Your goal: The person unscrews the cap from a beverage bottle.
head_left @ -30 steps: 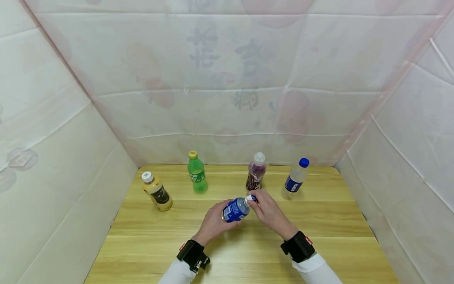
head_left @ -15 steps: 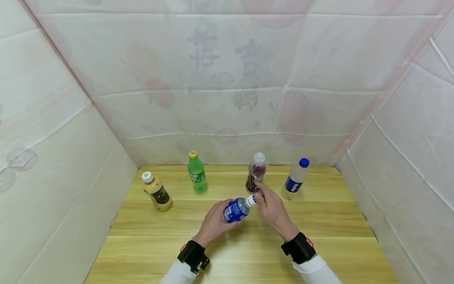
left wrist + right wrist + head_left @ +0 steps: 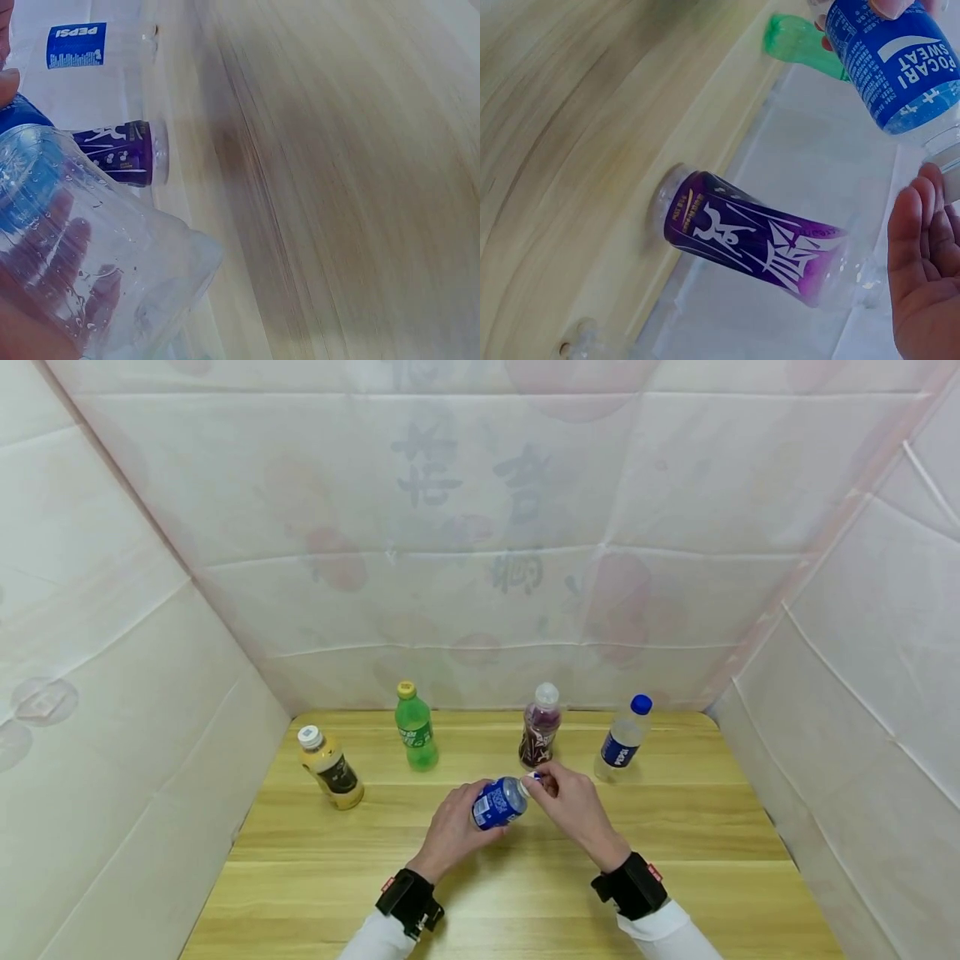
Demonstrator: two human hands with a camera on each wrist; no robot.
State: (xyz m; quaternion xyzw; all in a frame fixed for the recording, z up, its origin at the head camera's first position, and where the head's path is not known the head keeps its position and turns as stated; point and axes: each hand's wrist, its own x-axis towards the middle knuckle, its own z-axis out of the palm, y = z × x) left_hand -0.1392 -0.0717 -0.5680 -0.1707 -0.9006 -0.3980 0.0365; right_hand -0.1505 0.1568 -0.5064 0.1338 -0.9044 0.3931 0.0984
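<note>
My left hand [image 3: 455, 828] grips a blue-labelled Pocari Sweat bottle [image 3: 498, 805] round its body, tilted with its neck toward the right. The clear lower part of this bottle, with droplets on it, fills the lower left of the left wrist view. At its neck, my right hand [image 3: 577, 810] pinches the white bottle cap [image 3: 946, 159] between thumb and fingers. Behind the hands a purple drink bottle [image 3: 539, 733] with a white cap stands upright. To its right is a clear Pepsi bottle [image 3: 621, 742] with a blue cap.
A green bottle [image 3: 416, 732] with a yellow cap stands at the back of the wooden table [image 3: 285, 893]. Farther left is a yellow drink bottle [image 3: 332, 770] with a white cap. Pale printed sheeting [image 3: 465, 610] encloses the table at the back and both sides.
Half a second ago my right fingers were spread off the cap; now they have come back onto it. The left hand and its bottle stay nearly in place.
</note>
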